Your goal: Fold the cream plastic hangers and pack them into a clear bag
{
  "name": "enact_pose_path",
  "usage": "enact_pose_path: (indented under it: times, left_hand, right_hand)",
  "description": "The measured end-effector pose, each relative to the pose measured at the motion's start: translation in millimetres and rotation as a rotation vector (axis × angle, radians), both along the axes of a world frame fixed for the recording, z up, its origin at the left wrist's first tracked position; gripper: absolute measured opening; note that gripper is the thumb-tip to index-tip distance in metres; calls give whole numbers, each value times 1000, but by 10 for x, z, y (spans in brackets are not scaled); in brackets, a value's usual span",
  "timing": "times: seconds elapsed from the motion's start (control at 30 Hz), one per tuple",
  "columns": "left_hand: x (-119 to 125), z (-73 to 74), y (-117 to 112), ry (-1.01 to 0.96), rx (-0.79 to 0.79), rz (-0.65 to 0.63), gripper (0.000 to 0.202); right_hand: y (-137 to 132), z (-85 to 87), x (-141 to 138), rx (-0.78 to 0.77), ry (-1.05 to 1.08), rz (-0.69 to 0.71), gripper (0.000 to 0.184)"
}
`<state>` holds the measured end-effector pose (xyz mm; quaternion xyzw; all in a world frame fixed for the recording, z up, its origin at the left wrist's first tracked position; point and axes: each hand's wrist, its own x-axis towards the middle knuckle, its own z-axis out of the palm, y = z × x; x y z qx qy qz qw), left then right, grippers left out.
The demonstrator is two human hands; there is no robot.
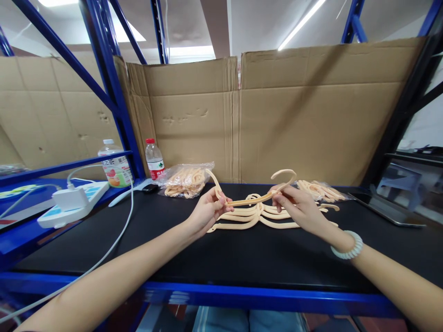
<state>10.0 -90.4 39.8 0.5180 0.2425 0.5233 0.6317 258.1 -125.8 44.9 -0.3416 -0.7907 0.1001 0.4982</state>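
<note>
Grasps a beige hanger (245, 202) between left hand (208, 208) and right hand (298, 208), above loose hangers (238, 226), near a clear plastic bag (206, 167) packed with pale pieces (185, 180).

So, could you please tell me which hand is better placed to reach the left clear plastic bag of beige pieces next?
Probably the left hand: it is nearer that clear plastic bag, while the right hand is farther across. Both hold the curved beige plastic hanger.

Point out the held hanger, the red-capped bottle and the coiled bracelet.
Held hanger (243, 202): head view, its middle bar.
Red-capped bottle (155, 165): head view, its label.
Coiled bracelet (357, 247): head view, its coils.
</note>
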Motion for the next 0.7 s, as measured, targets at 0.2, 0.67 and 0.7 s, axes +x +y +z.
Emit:
enact_pose_path:
  times: [0.2, 0.67, 0.7]
  left_hand:
    - [-12, -36, 24, -1, 31, -35, 32]
    - [-29, -23, 95, -2, -68, -61, 27]
    - [-33, -19, 101, -6, -74, -75, 26]
  right_hand:
    - [-19, 9, -3, 23, -7, 12, 20]
    - [-10, 27, 11, -76, 67, 69, 25]
    - [-13, 33, 7, -74, 75, 68, 25]
